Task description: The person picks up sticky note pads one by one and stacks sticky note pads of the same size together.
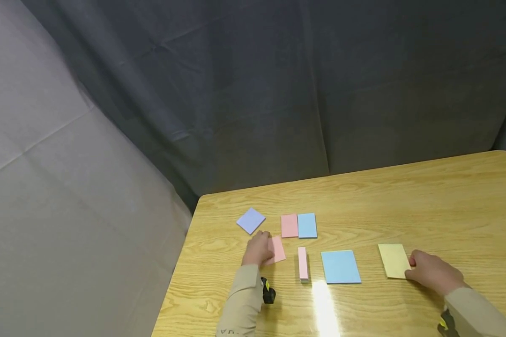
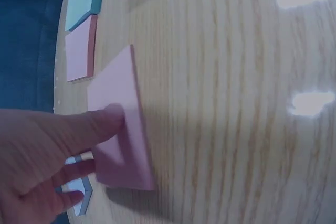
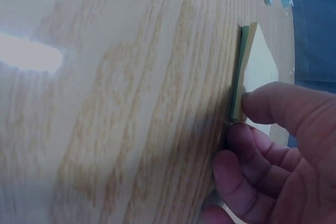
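Note:
My left hand [image 1: 258, 249] pinches a pink sticky note pad [image 1: 277, 249] at its left side. In the left wrist view the thumb lies on top of this pad [image 2: 115, 90], which is tilted, one edge casting a shadow on the wood. Over at the right, my right hand [image 1: 434, 272] grips the near right corner of a yellow sticky note pad [image 1: 393, 260]. The right wrist view has the thumb on its edge, the other fingers curled below, and a green layer [image 3: 240, 72] directly under the yellow.
A lilac pad [image 1: 250, 221] lies turned cornerwise beyond the left hand. Side by side at the back are a smaller pink pad [image 1: 289, 226] and a blue pad [image 1: 307, 226]. Between the hands stand a narrow pink-topped stack [image 1: 303, 264] and a large blue pad [image 1: 340, 267].

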Available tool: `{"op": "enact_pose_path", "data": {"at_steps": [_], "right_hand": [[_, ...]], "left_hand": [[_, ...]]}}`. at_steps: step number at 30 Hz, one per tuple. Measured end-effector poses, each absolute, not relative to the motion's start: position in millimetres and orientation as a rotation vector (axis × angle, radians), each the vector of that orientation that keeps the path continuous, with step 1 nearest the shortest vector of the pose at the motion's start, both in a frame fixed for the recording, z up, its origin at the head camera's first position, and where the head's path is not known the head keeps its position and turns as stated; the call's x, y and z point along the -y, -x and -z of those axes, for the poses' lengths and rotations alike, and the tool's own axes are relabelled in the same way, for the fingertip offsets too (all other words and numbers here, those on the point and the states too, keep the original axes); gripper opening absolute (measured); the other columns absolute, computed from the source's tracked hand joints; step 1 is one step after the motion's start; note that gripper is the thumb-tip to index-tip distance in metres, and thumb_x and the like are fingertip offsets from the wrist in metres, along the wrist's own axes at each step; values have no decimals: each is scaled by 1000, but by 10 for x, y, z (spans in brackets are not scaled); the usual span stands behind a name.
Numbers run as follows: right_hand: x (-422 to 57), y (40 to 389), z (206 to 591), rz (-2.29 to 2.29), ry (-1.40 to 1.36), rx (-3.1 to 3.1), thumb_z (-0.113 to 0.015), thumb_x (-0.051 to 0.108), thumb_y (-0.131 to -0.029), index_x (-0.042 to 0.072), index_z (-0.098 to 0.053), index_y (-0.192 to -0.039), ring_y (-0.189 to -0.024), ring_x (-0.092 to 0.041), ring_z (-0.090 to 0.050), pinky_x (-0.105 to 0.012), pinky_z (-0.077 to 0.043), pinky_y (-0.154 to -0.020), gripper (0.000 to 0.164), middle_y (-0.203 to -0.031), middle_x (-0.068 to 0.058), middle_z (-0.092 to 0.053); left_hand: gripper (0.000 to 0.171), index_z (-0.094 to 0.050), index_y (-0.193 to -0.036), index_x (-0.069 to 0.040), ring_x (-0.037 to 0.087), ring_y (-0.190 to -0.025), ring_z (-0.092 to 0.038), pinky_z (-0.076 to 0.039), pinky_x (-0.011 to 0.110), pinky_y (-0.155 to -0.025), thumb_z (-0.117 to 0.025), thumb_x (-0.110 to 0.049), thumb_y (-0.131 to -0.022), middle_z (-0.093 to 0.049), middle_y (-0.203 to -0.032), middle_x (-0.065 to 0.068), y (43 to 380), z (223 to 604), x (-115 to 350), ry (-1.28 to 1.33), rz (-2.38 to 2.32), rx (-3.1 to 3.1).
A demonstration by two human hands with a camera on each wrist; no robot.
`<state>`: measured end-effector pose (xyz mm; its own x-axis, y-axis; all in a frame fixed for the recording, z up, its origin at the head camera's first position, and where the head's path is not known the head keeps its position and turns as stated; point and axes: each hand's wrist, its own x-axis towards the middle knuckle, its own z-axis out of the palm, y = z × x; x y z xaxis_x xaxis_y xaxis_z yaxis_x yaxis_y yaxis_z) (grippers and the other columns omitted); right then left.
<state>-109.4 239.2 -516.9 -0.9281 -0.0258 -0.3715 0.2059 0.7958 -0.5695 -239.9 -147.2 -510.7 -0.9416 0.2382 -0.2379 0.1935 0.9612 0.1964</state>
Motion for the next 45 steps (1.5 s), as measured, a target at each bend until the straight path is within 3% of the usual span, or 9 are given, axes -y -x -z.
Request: {"op": "enact_pose_path", "data": {"at_steps": [6, 10, 12, 17, 23, 28, 32, 39, 45], "right_hand": [[-2397, 1095, 5157, 894, -132, -2606, -58, 19, -78, 6, -40, -81, -64, -19, -40, -35, -26, -57, 22, -70, -4, -40], [-2398, 1097, 5148, 892, -133, -2604, -57, 19, -78, 6, -40, -81, -64, -19, -40, -35, -26, -57, 21, -71, -5, -40], [-2398, 1097, 5144, 896, -131, -2602, -57, 19, -79, 6, -40, -81, -64, -19, -39, -35, -26, -57, 21, -71, -5, -40], [-2401, 1097, 5137, 896, -121, -2609, -57, 19, -78, 6, -40, -80, -64, -19, -39, -35, -25, -57, 21, -70, -5, -40], [-2395, 1097, 5129, 890, -127, -2620, -56, 18, -78, 7, -39, -80, -63, -19, -38, -35, -25, -56, 21, -70, -5, -39], [-2387, 1094, 5130, 889, -130, -2622, -56, 18, -77, 7, -38, -79, -63, -19, -38, -35, -25, -56, 21, -69, -5, -38], [-2385, 1091, 5145, 891, -133, -2618, -56, 18, -77, 7, -39, -79, -63, -20, -39, -36, -25, -56, 21, -69, -5, -39], [-2389, 1094, 5145, 892, -130, -2611, -56, 18, -77, 7, -40, -80, -65, -20, -39, -37, -26, -57, 20, -71, -5, -40], [-2388, 1093, 5144, 889, -130, -2606, -56, 19, -78, 6, -39, -81, -65, -20, -40, -38, -26, -58, 21, -71, -5, -40]], "left_hand": [[54, -57, -100, 2, 35, -88, -52, -43, 48, -78, -85, -24, -62, -51, -95, 18, 2336, 5074, 1539, -106, -354, -2810], [38, -62, -87, -4, 22, -69, -53, -45, 37, -63, -81, -30, -67, -54, -80, 9, 2458, 5391, 1766, -85, -508, -2790], [25, -58, -71, -7, 16, -56, -44, -40, 31, -53, -75, -26, -74, -47, -66, 4, 2504, 5482, 1859, -42, -580, -2744], [36, -34, -50, -10, 13, -42, -21, -21, 28, -41, -54, 0, -79, -25, -47, 0, 2391, 5237, 1912, 103, -763, -2575], [26, -47, -59, -7, 10, -43, -24, -23, 23, -44, -49, 4, -82, -33, -49, -2, 2120, 4937, 1983, 141, -1126, -2341], [14, -62, -79, -1, 7, -46, -34, -27, 20, -44, -50, -2, -85, -46, -55, -2, 2145, 5086, 2125, 140, -1225, -2237], [13, -62, -84, -2, 7, -46, -37, -31, 19, -45, -50, -4, -87, -47, -56, -2, 2194, 5139, 2164, 165, -1254, -2204], [24, -48, -66, -11, 9, -45, -37, -33, 21, -45, -49, -7, -89, -40, -53, -2, 2248, 5145, 2119, 178, -1305, -2239], [24, -46, -65, -12, 10, -42, -38, -27, 23, -43, -48, -7, -88, -40, -48, -1, 2318, 5107, 2026, 255, -1444, -2264]]}}
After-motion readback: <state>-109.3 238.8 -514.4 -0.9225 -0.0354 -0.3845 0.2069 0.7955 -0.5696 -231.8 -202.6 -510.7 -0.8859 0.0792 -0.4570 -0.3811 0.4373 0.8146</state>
